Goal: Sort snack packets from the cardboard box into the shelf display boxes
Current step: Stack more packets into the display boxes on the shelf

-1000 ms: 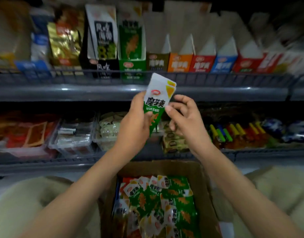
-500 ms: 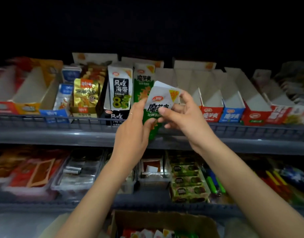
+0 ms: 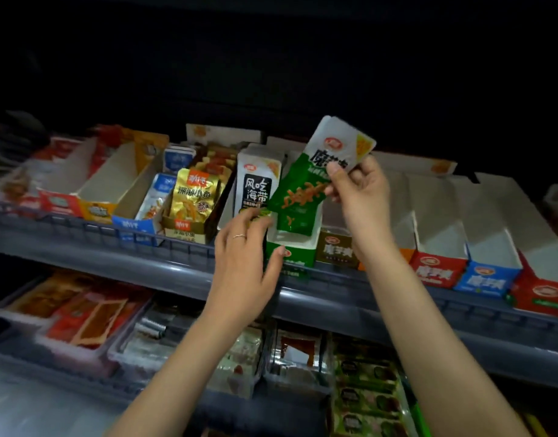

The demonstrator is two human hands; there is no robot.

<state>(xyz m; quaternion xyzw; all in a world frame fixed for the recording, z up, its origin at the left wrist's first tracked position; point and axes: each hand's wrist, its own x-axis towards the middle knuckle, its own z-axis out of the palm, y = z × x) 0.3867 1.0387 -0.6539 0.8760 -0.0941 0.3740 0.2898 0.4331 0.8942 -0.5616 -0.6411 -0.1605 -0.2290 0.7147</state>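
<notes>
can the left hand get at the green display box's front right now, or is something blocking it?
Probably yes. The left hand is already at the green display box, thumb on its front panel. The right hand holds the green packets above the box, clear of that front.

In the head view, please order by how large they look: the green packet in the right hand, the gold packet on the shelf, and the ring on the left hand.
1. green packet, held by the right hand, nearer the camera, so its lead is unsure
2. gold packet
3. ring on the left hand

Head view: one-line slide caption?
Right hand lowers green snack packets into the green display box, left hand steadying it.
</notes>
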